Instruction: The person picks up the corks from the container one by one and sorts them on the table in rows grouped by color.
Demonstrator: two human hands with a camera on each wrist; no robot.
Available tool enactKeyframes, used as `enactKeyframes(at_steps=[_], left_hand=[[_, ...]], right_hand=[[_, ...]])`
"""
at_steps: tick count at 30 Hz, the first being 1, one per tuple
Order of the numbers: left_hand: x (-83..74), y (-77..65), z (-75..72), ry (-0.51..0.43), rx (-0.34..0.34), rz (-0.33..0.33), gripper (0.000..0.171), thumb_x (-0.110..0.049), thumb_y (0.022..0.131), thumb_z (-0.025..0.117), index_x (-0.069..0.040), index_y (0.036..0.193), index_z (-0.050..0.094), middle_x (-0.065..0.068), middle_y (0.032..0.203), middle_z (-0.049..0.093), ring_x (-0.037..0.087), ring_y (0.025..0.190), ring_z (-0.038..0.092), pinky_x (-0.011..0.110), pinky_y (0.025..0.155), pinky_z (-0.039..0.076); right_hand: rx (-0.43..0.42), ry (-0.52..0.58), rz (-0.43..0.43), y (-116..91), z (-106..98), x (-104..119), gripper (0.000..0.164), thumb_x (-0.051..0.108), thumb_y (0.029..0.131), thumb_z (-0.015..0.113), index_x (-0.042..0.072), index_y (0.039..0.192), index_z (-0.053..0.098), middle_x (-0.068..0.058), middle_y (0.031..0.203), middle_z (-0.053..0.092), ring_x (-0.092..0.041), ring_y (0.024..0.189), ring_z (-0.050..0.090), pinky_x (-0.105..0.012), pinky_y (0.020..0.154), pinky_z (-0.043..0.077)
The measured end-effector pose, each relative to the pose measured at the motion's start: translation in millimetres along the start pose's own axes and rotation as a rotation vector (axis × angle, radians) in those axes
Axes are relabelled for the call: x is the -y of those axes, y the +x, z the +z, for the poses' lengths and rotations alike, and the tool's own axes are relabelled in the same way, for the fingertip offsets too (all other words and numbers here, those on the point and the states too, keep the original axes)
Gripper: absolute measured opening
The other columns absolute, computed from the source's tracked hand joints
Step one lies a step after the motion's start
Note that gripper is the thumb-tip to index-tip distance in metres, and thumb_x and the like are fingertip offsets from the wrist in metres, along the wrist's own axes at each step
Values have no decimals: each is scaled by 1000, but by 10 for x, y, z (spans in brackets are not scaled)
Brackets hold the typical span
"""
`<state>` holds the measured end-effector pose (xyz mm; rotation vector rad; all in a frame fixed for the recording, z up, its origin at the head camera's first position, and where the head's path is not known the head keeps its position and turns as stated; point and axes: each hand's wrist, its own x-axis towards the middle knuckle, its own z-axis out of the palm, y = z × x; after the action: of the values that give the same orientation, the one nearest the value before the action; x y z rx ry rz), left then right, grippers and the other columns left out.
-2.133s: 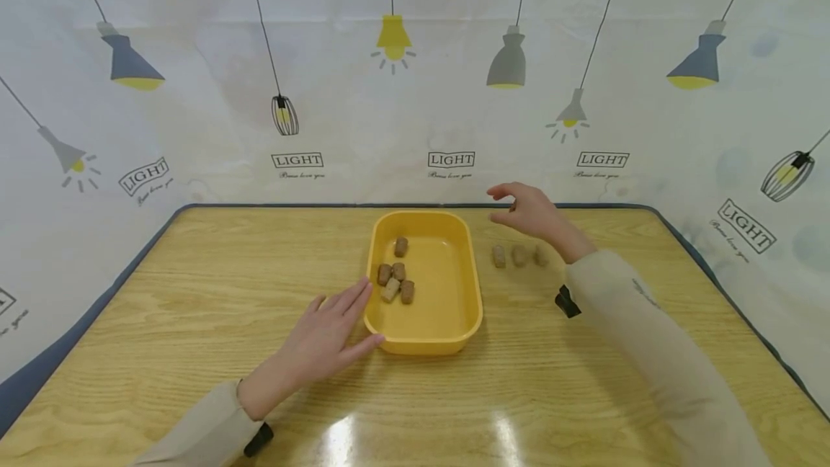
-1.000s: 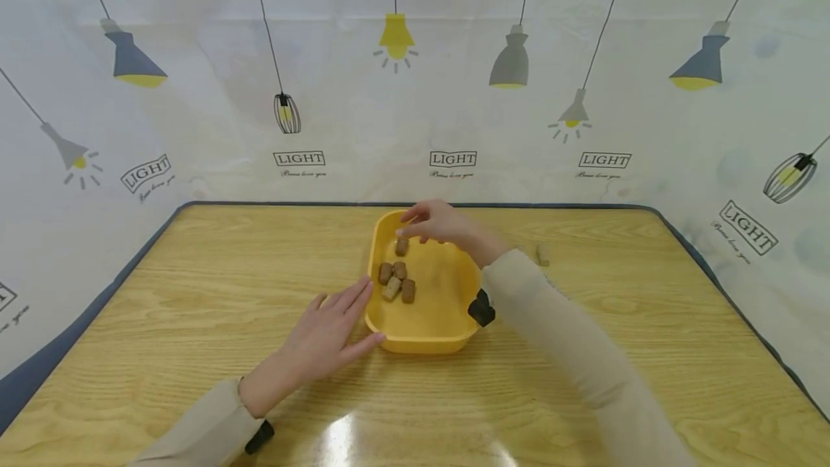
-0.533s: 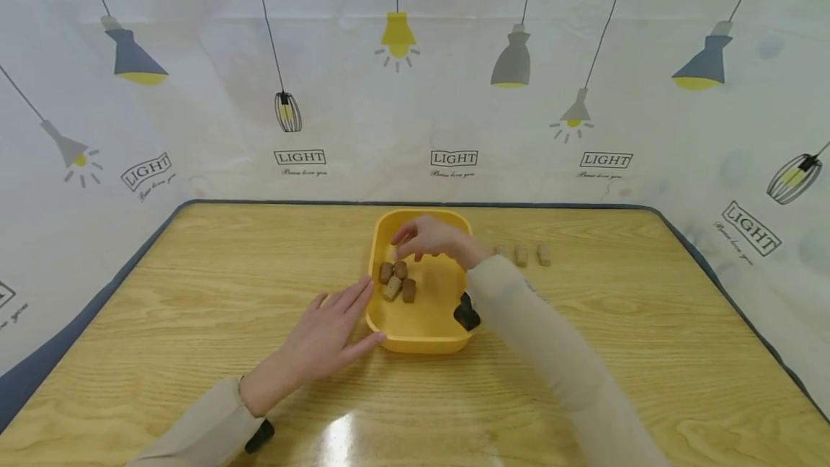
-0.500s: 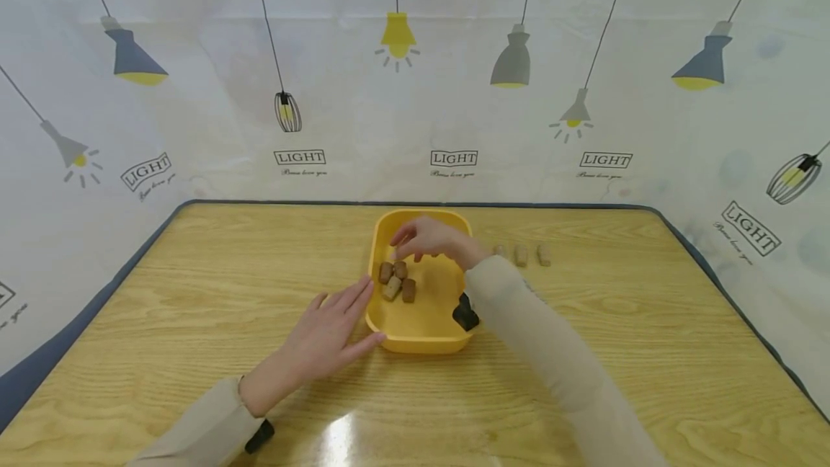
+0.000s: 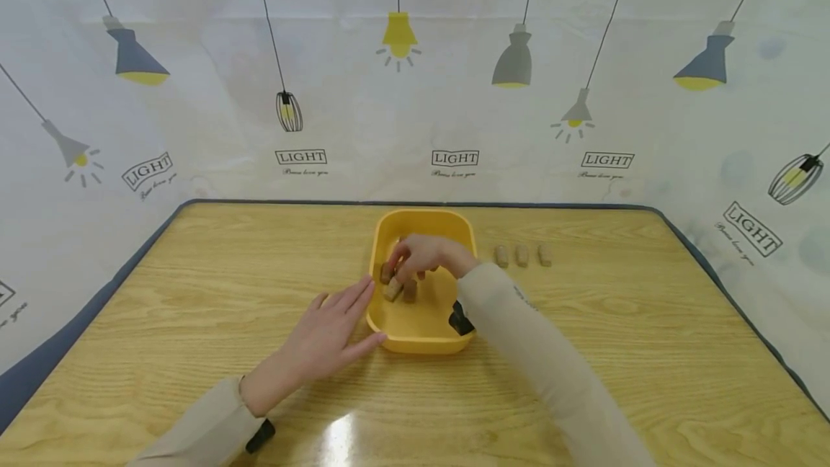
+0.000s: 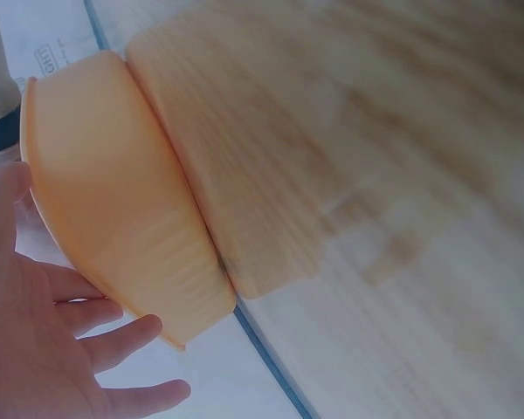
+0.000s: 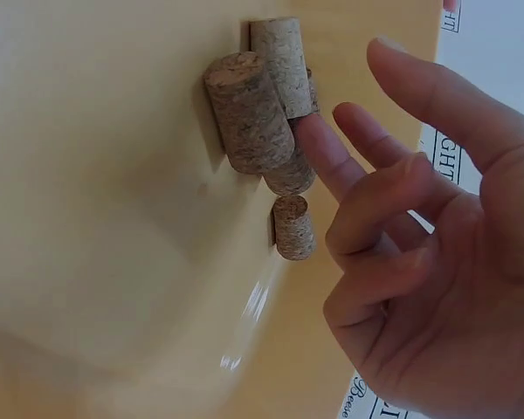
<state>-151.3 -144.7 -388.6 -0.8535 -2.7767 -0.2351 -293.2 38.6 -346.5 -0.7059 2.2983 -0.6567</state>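
Note:
In the head view my left hand (image 5: 323,339) rests with extended fingers against the left rim of a yellow plastic bin (image 5: 421,344). The left wrist view shows that hand spread along the bin's outer wall (image 6: 122,183). My right hand (image 5: 428,254) reaches down inside the bin, over several corks; a pale cork (image 5: 392,290) lies beside its fingertips. Up close in the right wrist view, thumb and forefinger are apart, and a fingertip meets or nearly meets an upper cork (image 7: 279,65). A darker cork (image 7: 249,113) leans beside it, and a smaller-looking cork (image 7: 294,229) lies separately. Some corks are partly hidden.
Three corks stand in a row on the wooden table (image 5: 194,294) right of the bin: a left cork (image 5: 501,256), a middle cork (image 5: 521,256) and a right cork (image 5: 545,255). Behind the table hangs a lamp-printed backdrop (image 5: 363,114).
My right hand has come from above the table right of the bin, leftward into the bin, then lower and nearer onto the corks. The left hand has kept its place.

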Motion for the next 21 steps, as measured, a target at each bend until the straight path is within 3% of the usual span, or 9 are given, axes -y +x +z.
enactKeyframes(at_steps=[7,12,16,21], left_hand=[[0,-5,-11,5,3,0,73,-57,87,36,-3,136,32,10,140,29,28,116,40,52,90,30],[-6,3,-7,8,4,-1,74,-57,87,37,-3,136,32,9,139,30,28,115,41,52,90,30],[-9,7,1,9,-8,1,74,-57,86,37,-3,136,33,9,139,31,28,115,41,53,90,30],[-12,6,4,7,-8,0,74,-57,87,36,-3,136,32,9,139,30,28,116,40,53,90,30]], right_hand=[[30,-10,-19,-9,53,12,28,12,77,65,11,105,62,-4,90,53,-13,61,48,-22,50,36],[65,143,2,7,97,-15,29,2,78,63,5,106,59,-6,89,56,-16,72,56,-27,64,48],[85,233,17,23,111,-13,31,-3,77,62,1,107,57,-10,94,56,-19,76,58,-30,69,49],[104,166,20,47,119,6,30,2,75,67,4,103,55,-9,92,53,-18,75,57,-27,67,49]])
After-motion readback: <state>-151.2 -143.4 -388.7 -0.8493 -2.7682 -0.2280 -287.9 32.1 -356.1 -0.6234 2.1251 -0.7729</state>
